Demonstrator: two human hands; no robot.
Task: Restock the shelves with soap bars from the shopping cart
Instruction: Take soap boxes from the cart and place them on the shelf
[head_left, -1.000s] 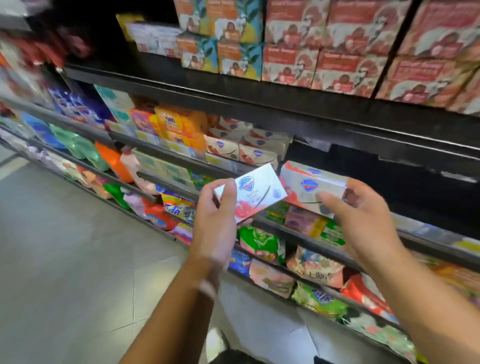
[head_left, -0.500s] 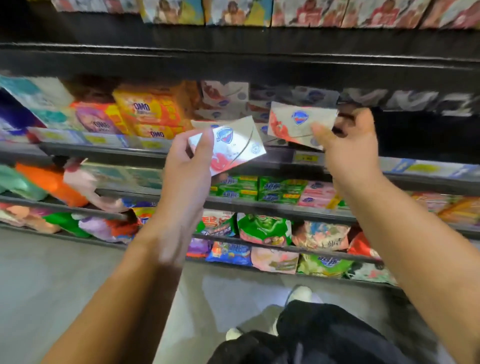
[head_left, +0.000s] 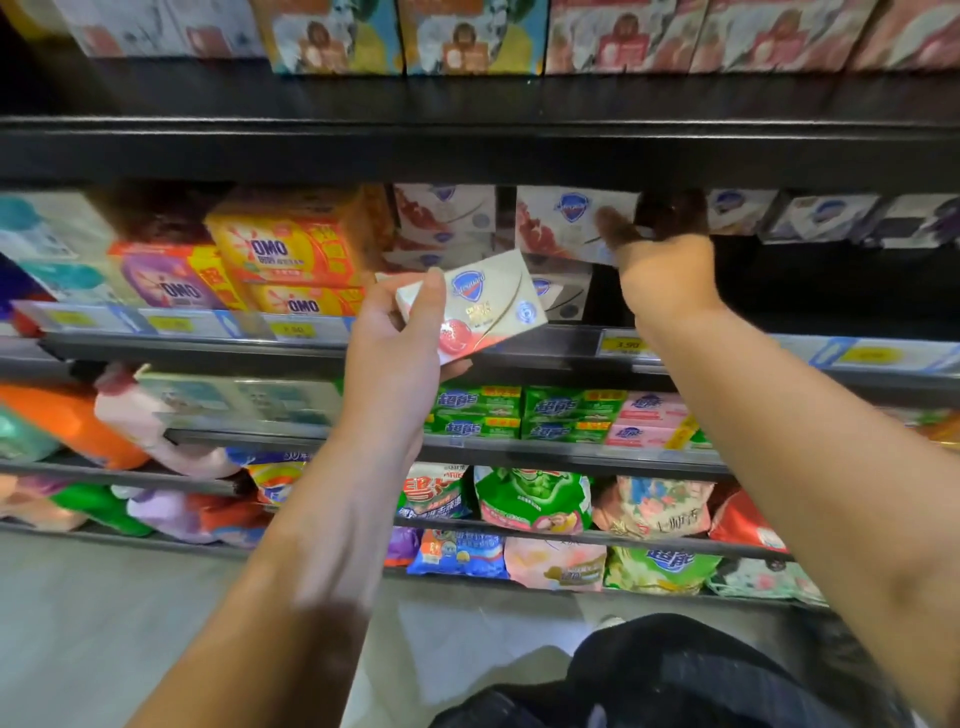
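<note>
Soap restock: two cartons held.
Left hand (head_left: 395, 353) grips tilted Safeguard box (head_left: 478, 306); right hand (head_left: 662, 260) apparently pinches second box (head_left: 563, 223), just left of it.

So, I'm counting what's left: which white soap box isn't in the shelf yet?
The tilted box gripped by the left hand, out in front of the shelf rail. The upper box in the right hand is inside, among the stacked ones.
</note>
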